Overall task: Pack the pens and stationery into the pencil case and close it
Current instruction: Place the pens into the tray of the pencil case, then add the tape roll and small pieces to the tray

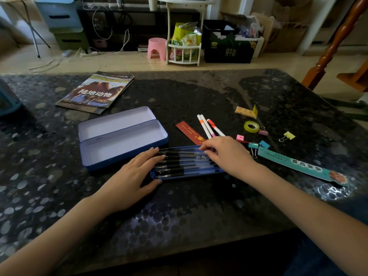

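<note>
One head-worn wide-angle cam, looking fwd & down across the dark table [199,92] from its near edge. Both forearms enter at 6 o'clock, close to lens; floor & shelving [184,50] far off at 12. No 2nd view to overlap.

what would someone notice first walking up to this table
Both hands meet at the table's near middle: the left hand and right hand rest on a blue tray of black pens. Just behind and left lies the open blue pencil case, empty inside. To the right, white markers, a tape roll and binder clips are scattered.
</note>
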Demonstrator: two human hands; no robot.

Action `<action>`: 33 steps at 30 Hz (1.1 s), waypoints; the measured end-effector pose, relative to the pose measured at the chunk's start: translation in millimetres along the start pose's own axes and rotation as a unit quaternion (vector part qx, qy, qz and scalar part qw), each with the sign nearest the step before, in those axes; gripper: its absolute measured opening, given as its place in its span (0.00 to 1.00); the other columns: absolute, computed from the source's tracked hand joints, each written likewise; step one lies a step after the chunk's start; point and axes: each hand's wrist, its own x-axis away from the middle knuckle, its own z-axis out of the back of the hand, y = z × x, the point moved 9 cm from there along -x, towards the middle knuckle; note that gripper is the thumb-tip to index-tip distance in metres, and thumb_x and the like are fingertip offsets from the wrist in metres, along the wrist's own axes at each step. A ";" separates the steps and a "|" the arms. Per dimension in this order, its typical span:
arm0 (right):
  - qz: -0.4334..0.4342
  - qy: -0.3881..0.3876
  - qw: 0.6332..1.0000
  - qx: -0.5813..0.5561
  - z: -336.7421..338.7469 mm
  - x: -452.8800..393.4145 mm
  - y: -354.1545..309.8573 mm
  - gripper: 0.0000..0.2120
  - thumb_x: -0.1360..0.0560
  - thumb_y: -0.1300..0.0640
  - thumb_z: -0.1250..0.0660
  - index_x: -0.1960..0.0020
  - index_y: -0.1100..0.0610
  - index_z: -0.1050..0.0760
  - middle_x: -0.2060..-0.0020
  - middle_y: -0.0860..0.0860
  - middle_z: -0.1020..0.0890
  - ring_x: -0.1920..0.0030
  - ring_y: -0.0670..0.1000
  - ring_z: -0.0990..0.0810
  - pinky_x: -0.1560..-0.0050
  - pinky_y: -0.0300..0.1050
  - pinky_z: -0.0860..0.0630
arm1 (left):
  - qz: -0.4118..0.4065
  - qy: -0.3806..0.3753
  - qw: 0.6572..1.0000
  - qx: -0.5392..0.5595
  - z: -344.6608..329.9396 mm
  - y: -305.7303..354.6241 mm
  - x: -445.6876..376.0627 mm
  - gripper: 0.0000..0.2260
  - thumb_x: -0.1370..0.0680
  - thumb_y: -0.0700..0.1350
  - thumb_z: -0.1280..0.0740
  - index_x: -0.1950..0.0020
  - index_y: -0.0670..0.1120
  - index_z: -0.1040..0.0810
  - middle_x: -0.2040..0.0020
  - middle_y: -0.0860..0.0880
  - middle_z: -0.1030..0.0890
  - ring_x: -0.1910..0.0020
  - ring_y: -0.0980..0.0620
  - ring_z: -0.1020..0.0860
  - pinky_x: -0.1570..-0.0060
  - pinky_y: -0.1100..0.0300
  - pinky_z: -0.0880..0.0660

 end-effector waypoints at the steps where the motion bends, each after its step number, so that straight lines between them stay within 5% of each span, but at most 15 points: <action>1: -0.010 0.002 1.000 -0.009 2.4 -0.9 4.0 0.11 0.22 0.56 0.36 0.41 0.49 0.22 0.46 0.47 0.20 0.47 0.45 0.22 0.46 0.44 0.23 | 0.000 -0.004 1.000 0.000 -1.1 0.0 -0.1 0.29 0.23 0.57 0.38 0.25 0.57 0.45 0.24 0.59 0.50 0.27 0.63 0.53 0.28 0.61 0.49; 7: -0.094 0.052 0.994 -0.017 30.9 -9.4 47.4 0.10 0.23 0.58 0.35 0.44 0.50 0.21 0.48 0.48 0.19 0.51 0.47 0.22 0.49 0.48 0.22 | 0.006 -0.022 1.000 0.004 -5.7 -2.5 -0.6 0.29 0.23 0.57 0.40 0.25 0.59 0.47 0.24 0.59 0.56 0.28 0.63 0.56 0.28 0.62 0.53; 15: -0.209 0.133 0.969 0.026 54.1 -32.4 123.6 0.19 0.21 0.60 0.41 0.31 0.53 0.31 0.38 0.55 0.23 0.45 0.55 0.21 0.49 0.51 0.24 | 0.017 -0.007 1.000 0.013 -0.7 -3.4 1.5 0.28 0.25 0.60 0.40 0.26 0.59 0.43 0.25 0.61 0.52 0.26 0.58 0.45 0.29 0.61 0.45; 19: -0.228 0.091 0.962 0.116 60.0 -67.1 153.6 0.23 0.22 0.63 0.40 0.27 0.56 0.35 0.29 0.55 0.32 0.32 0.57 0.30 0.37 0.57 0.29 | 0.019 0.005 1.000 0.018 1.1 -6.9 1.0 0.32 0.29 0.67 0.45 0.27 0.60 0.42 0.25 0.61 0.49 0.28 0.61 0.43 0.30 0.63 0.44; 25: -0.293 -0.018 0.943 0.159 45.5 -88.4 186.8 0.18 0.21 0.56 0.39 0.32 0.56 0.31 0.38 0.58 0.25 0.38 0.61 0.27 0.39 0.59 0.30 | 0.004 0.041 0.999 0.021 3.8 -9.8 0.7 0.39 0.33 0.77 0.57 0.28 0.59 0.39 0.27 0.64 0.47 0.33 0.70 0.45 0.34 0.69 0.45; 33: -0.281 0.056 0.945 0.158 47.7 -86.3 179.3 0.16 0.24 0.51 0.34 0.40 0.59 0.25 0.46 0.59 0.22 0.45 0.60 0.24 0.47 0.56 0.24 | 0.006 0.058 0.998 0.036 5.9 -10.5 1.3 0.37 0.33 0.76 0.49 0.29 0.59 0.37 0.27 0.64 0.44 0.32 0.67 0.41 0.35 0.67 0.41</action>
